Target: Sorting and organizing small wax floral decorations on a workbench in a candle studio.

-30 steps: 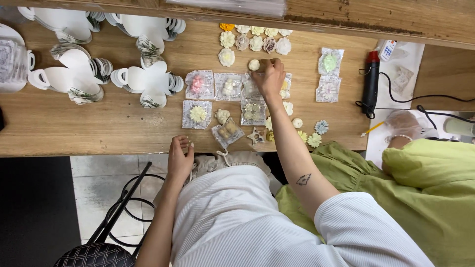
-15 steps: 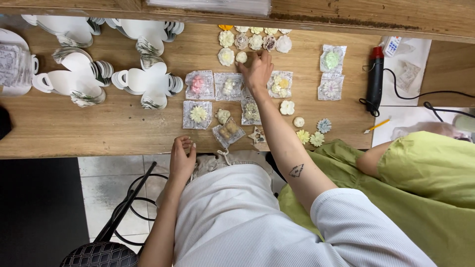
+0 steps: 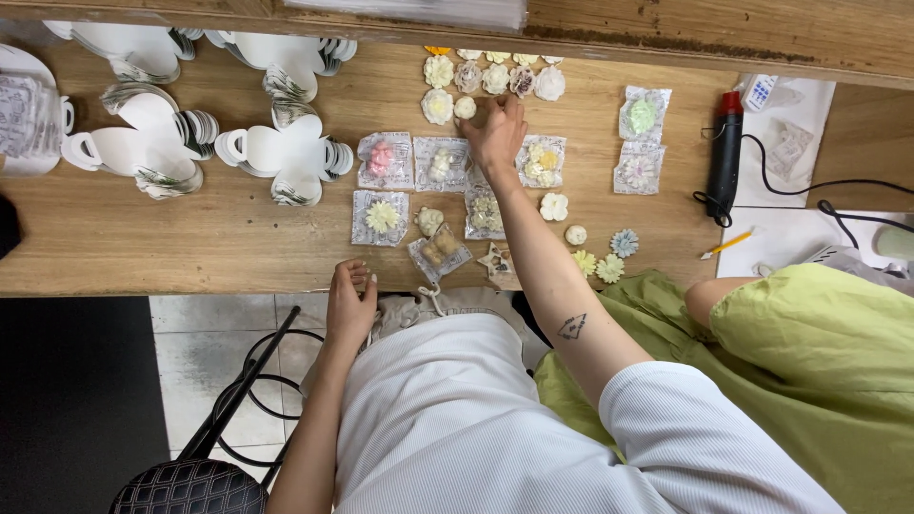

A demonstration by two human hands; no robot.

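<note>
Tabletop (image 3: 143, 247) of bare wood runs the width of the view, its near edge crossing just above the person's lap and its far edge meeting a raised wooden ledge (image 3: 724, 29). The widest open stretch lies at the left front, below the white cup-shaped paper cutouts (image 3: 276, 157); a second bare band sits between the flower packets and the black heat gun (image 3: 724, 157). A co-worker in a green garment (image 3: 819, 381) crowds the right side, with their arm close against the table's near edge.

Flat clear packets (image 3: 386, 162) holding moulded flowers form two short rows in the middle, almost edge to edge. Beyond them, near the ledge, loose cream flowers (image 3: 495, 76) lie in a tight row. More loose flowers (image 3: 609, 266) sit near the front edge, right of the forearm.

The right hand (image 3: 497, 133) reaches far across the table, fingers bent and tips pressed to a small round cream flower (image 3: 465, 108) that lies just beside a larger one (image 3: 437, 105), between the far row and the packets; whether it is truly pinched or only touched I cannot tell. The left hand (image 3: 348, 303) rests at the table's near edge, fingers curled loosely, holding nothing visible.
</note>
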